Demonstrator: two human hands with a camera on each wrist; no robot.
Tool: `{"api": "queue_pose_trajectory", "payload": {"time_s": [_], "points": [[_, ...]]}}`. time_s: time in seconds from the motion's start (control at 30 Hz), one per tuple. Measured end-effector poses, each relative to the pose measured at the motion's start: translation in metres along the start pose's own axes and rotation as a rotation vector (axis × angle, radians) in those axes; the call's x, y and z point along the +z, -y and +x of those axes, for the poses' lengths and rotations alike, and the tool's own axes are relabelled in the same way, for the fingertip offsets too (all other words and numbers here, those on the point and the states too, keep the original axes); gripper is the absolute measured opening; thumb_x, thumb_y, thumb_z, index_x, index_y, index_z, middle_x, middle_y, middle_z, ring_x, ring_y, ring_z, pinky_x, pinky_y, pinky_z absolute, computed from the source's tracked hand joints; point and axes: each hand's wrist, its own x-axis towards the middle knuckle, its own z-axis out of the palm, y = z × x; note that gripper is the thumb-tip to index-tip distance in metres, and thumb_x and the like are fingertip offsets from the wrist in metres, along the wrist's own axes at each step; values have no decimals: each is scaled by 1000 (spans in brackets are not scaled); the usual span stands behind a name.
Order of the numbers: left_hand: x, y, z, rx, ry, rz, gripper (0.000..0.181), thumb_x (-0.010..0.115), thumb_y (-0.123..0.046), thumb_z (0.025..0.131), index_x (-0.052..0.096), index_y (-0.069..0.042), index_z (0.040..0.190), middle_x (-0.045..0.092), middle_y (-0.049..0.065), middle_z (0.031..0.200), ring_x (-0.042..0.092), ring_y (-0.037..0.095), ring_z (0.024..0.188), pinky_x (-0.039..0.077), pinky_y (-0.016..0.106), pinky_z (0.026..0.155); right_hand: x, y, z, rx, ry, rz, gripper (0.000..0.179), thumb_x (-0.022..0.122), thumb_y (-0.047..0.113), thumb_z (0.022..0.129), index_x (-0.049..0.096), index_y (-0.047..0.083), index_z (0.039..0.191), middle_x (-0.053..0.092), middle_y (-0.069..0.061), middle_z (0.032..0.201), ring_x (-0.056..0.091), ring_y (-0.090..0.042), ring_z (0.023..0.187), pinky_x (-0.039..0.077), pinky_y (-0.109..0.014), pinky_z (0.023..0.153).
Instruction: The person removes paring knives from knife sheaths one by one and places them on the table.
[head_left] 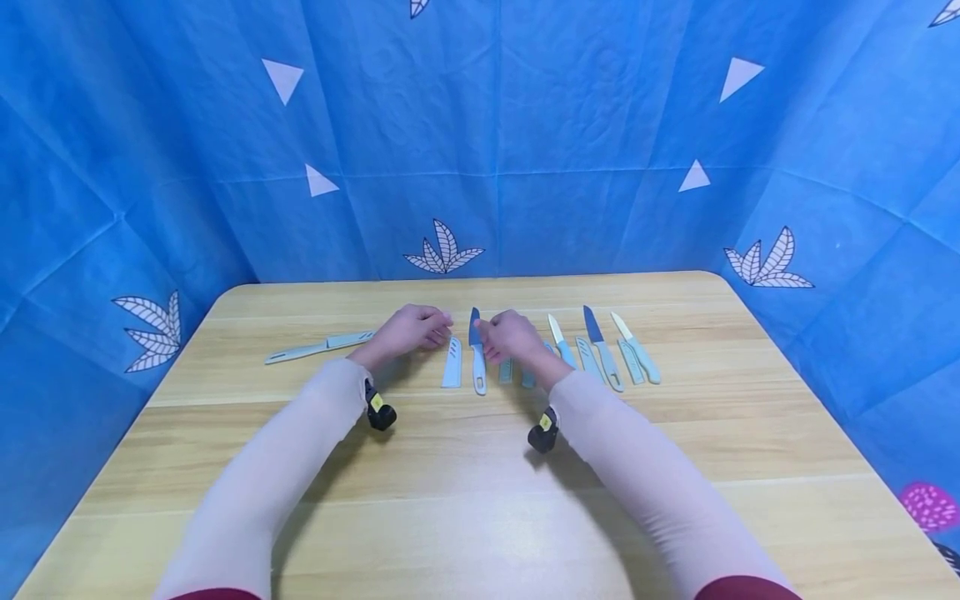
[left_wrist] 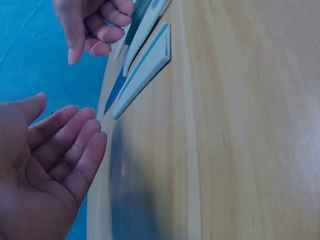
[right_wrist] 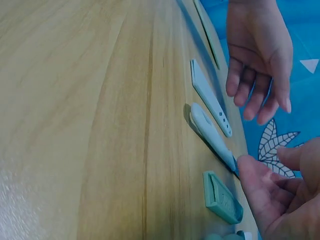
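Observation:
My left hand hovers over the far part of the table, fingers relaxed and holding nothing. Beside its fingertips lies a pale blue knife sheath with slots. A knife with a dark blue blade and light blue handle rests just right of that sheath, blade pointing away. Loosely bent and holding nothing, the fingers of my right hand are close beside the blade; in the right wrist view this hand overlaps the blade's end. A small green sheath lies near it, partly covered by the right hand in the head view.
At the left, a knife in its sheath lies slantwise. Right of my right hand lie several knives, among them a dark-bladed knife and a green-handled knife, with sheaths between them. A blue curtain hangs behind the wooden table.

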Motion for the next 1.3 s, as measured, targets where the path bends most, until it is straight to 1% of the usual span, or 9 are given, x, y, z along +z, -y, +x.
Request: {"api": "queue_pose_trajectory", "payload": {"time_s": [0.1, 0.23, 0.47, 0.63, 0.7, 0.8, 0.9, 1.1, 1.3], "points": [[-5, 1, -5, 8, -12, -19, 45, 46, -35, 105, 63, 4, 119, 68, 16, 108, 66, 28, 98, 58, 33, 84, -1, 0, 0, -8, 13, 49, 46, 49, 38, 103, 66, -4, 94, 69, -12, 81, 68, -21, 72, 60, -28, 61], [-12, 3, -12, 11, -28, -4, 48, 44, -38, 105, 62, 4, 121, 67, 17, 111, 65, 28, 100, 57, 35, 87, -1, 0, 0, -31, 27, 71, 48, 49, 40, 103, 66, -4, 96, 69, -13, 82, 68, -22, 74, 60, -30, 63], [-25, 6, -21, 30, -68, 99, 44, 47, -37, 104, 63, 0, 122, 66, 16, 115, 65, 28, 103, 54, 40, 92, 1, 1, 0, -105, 47, 84, 50, 50, 43, 102, 66, -4, 96, 66, -10, 80, 64, -18, 70, 59, -29, 63], [-35, 9, -29, 27, -91, 170, 39, 53, -35, 102, 61, -5, 126, 65, 14, 119, 63, 28, 107, 52, 43, 96, 5, 2, 0, -137, 97, 162, 47, 52, 38, 102, 61, -8, 98, 56, -7, 77, 51, -14, 63, 48, -24, 58], [-39, 11, -32, 39, -107, 204, 40, 54, -37, 101, 62, -6, 126, 64, 12, 120, 61, 27, 109, 50, 44, 98, 7, 3, 0, -149, 109, 169, 44, 53, 36, 102, 60, -8, 100, 56, -8, 79, 49, -14, 64, 47, -24, 59], [-44, 15, -37, 63, -130, 243, 40, 56, -37, 100, 62, -6, 125, 64, 10, 121, 59, 28, 112, 47, 45, 100, 9, 4, 0, -171, 104, 125, 39, 54, 35, 102, 62, -3, 104, 61, -12, 86, 56, -16, 69, 54, -26, 64], [-48, 18, -41, 72, -144, 255, 38, 58, -32, 100, 62, -3, 125, 64, 11, 121, 57, 28, 114, 45, 47, 102, 11, 5, 0, -202, 91, 39, 36, 54, 35, 101, 64, 2, 109, 65, -13, 92, 63, -20, 78, 58, -30, 71], [-60, 26, -46, 73, -163, 305, 33, 62, -24, 98, 63, -3, 123, 64, 13, 119, 57, 30, 112, 45, 46, 101, 17, 9, 0, -275, 51, -100, 34, 57, 37, 100, 66, 9, 118, 67, -5, 102, 64, -18, 89, 55, -32, 77], [-75, 39, -51, 63, -164, 384, 33, 65, -20, 96, 62, -2, 123, 60, 18, 126, 53, 36, 119, 42, 52, 105, 25, 15, -2, -356, 36, -147, 30, 60, 34, 99, 67, 12, 117, 67, 0, 109, 61, -16, 102, 52, -31, 88]]}}
